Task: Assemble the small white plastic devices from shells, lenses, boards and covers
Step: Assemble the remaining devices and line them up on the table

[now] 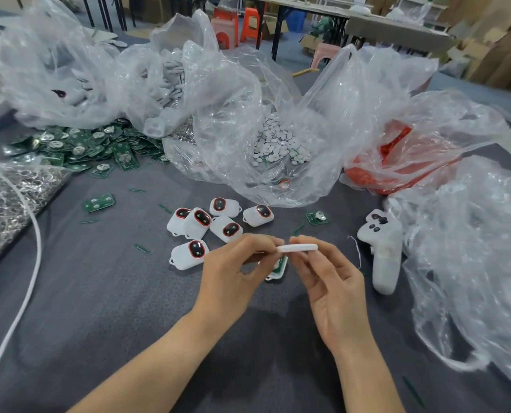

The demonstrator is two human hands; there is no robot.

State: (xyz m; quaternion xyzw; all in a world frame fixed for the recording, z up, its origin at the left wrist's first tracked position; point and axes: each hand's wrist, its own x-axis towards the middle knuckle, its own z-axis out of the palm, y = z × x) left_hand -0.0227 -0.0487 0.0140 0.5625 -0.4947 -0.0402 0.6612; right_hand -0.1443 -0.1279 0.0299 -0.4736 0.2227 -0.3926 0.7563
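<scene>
Six small white plastic devices with red-rimmed dark lenses (218,223) are clustered on the dark grey cloth-covered table (99,308), just beyond the hands, in a storeroom of cardboard boxes. A flat white oval plastic cover (297,248) is pinched edge-on between the fingertips of the left hand (236,272) and the right hand (331,281), over an open white shell with a green board (279,267). Small white discs (278,144) are held in one clear plastic bag, red parts (394,144) in another, and loose green circuit boards (78,147) are heaped at far left.
</scene>
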